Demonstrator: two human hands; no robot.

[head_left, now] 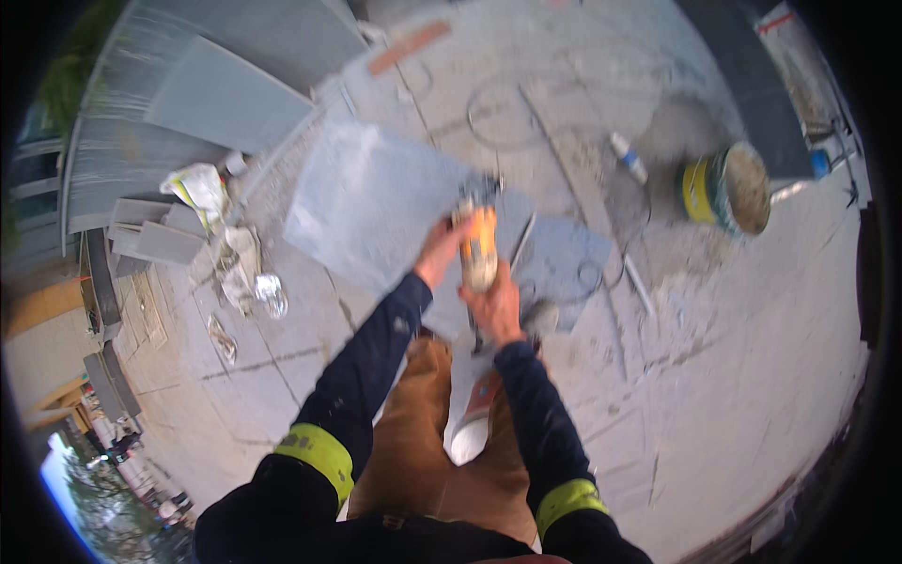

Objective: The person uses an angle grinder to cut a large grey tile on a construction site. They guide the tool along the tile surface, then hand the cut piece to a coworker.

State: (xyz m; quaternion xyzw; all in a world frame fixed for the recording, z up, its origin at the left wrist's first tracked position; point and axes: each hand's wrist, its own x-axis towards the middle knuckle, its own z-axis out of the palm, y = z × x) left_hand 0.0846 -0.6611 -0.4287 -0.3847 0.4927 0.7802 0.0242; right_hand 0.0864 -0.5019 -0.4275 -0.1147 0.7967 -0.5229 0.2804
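We find orange power tool [481, 242], long axis near to far | left hand [440, 251] curled round left flank | right hand [498, 305] gripping near end | grey sheet [362, 193] lies far left

One left hand [440, 251] and one right hand [494, 306] on one orange power tool [480, 242] — right of the tool, one yellow-banded bucket [698, 191] and one white-and-blue bottle [629, 158]; beyond the tool, one brick-red strip [411, 47].
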